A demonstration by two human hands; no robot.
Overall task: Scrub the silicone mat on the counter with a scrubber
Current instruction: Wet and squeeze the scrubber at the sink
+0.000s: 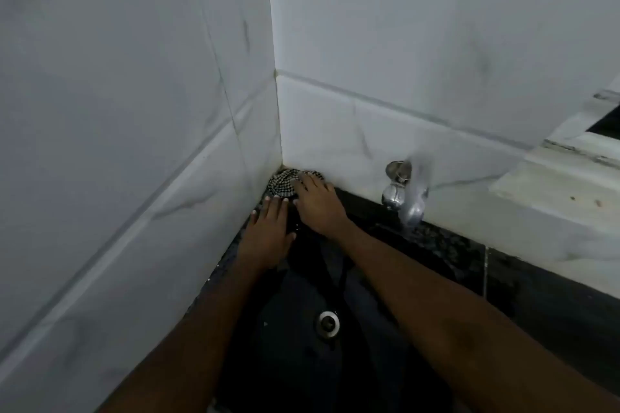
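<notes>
A black-and-white checkered pad (pixel 283 182) lies in the far corner of the dark counter, where the two tiled walls meet. My right hand (pixel 317 206) reaches over it, its fingers curled on the pad's right side and pressing it down. My left hand (pixel 268 233) lies flat on the dark surface just in front of the pad, fingers together, its fingertips at the pad's near edge. The surface under both hands is black, and I cannot make out a separate mat there.
A black sink (pixel 375 339) with a round metal drain (pixel 328 322) lies below my forearms. A chrome tap (pixel 404 193) sticks out of the right wall. Both walls (pixel 134 111) are white marble tile. A pale ledge (pixel 553 188) runs at the right.
</notes>
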